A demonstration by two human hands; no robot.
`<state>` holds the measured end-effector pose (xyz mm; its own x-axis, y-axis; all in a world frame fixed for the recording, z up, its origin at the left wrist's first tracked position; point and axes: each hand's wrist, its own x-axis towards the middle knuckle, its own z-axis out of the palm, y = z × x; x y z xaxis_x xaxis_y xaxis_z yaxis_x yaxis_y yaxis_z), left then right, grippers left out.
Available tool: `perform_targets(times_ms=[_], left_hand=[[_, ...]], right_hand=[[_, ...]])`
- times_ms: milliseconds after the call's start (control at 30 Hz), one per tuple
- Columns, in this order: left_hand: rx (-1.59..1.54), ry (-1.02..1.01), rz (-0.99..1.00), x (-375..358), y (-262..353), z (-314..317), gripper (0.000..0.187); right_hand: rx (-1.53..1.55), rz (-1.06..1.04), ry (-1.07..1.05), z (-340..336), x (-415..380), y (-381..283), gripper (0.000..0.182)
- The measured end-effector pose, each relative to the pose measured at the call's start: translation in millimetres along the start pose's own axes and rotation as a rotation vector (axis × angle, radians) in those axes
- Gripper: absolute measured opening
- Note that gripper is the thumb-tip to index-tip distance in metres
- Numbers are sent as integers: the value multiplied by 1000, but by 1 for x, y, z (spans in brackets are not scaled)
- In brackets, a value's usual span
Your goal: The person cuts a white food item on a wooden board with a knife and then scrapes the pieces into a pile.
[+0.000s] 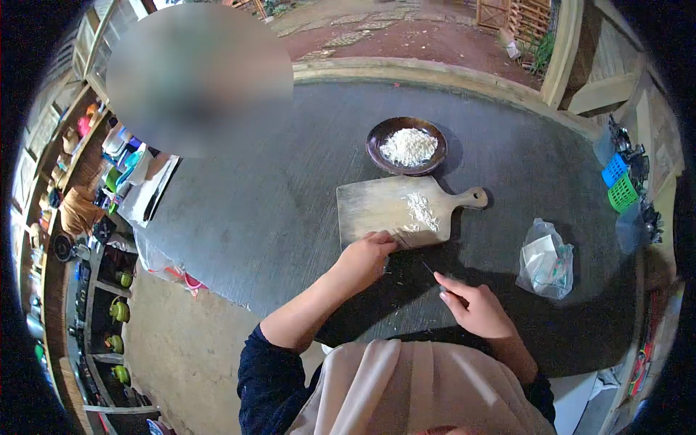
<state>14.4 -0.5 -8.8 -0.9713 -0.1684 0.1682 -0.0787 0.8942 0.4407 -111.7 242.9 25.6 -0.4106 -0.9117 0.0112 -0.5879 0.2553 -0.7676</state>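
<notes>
A wooden cutting board [373, 206] with a handle at its right lies on the dark table, with white shredded pieces [420, 212] on its right part. My left hand [367, 255] is at the board's near edge, its fingers closed round something I cannot make out. To the right and nearer my body, my right hand [475, 304] grips a small knife [428, 268], its thin blade pointing up and left, apart from the board. Behind the board a dark brown bowl [372, 145] holds a heap of white shreds [409, 147].
A clear plastic bag [547, 268] with white contents lies on the table [254, 196] at the right. Blue and green baskets [622, 194] with utensils hang at the far right. Papers [151, 190] lie at the left edge, and shelves with pots line the left wall.
</notes>
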Motion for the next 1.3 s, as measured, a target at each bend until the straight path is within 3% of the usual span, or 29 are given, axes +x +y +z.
perform_targets(times_ms=[300, 567, 767, 867, 1100, 1200, 1267, 1300], left_hand=[[-36, 4, -15, -1, -2, 2, 28], [10, -17, 2, -1, 3, -4, 31], [48, 11, 15, -1, 0, 0, 33], [29, 9, 40, -1, -2, 1, 31], [16, -18, -9, -1, -2, 0, 25], [54, 54, 87, -1, -5, 4, 25], [83, 50, 59, -1, -3, 5, 25], [83, 49, 59, -1, -3, 4, 25]], right_hand=[[-9, -55, 6, -1, -3, 5, 34], [-20, 63, -30, 7, 9, -1, 34], [37, 24, 44, 5, 1, 2, 33], [1, 48, -58, -3, -2, -1, 36], [-32, 39, -51, -6, -3, -6, 33], [4, -92, 36, -1, -4, 0, 33], [-60, 103, -77, -6, -5, -8, 34], [-59, 103, -77, -5, -5, -7, 34]])
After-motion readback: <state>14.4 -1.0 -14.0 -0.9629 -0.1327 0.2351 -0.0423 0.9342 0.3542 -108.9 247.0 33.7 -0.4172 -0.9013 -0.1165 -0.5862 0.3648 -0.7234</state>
